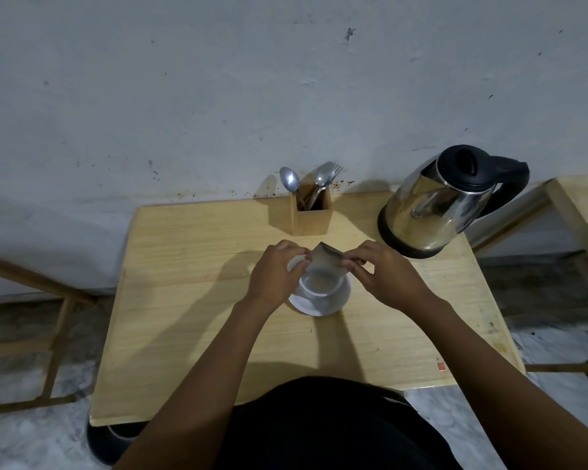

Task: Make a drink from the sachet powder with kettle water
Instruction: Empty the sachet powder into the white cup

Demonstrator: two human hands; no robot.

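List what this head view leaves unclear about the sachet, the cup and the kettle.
Head view, blur: sachet print and any tear unreadable; left hand and right hand cover its ends.
Head view: cup contents partly hidden by the sachet.
Head view: kettle water level hidden by its steel wall and shut lid.

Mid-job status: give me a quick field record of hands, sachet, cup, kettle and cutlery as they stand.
left hand: pinches the left edge of the sachet
right hand: pinches the sachet's right edge
sachet: held just above the cup; torn or not, cannot tell
cup: white, on a saucer, middle of the table
kettle: back right on the table, lid closed, untouched
cutlery: spoons and a fork upright in a wooden holder at the back
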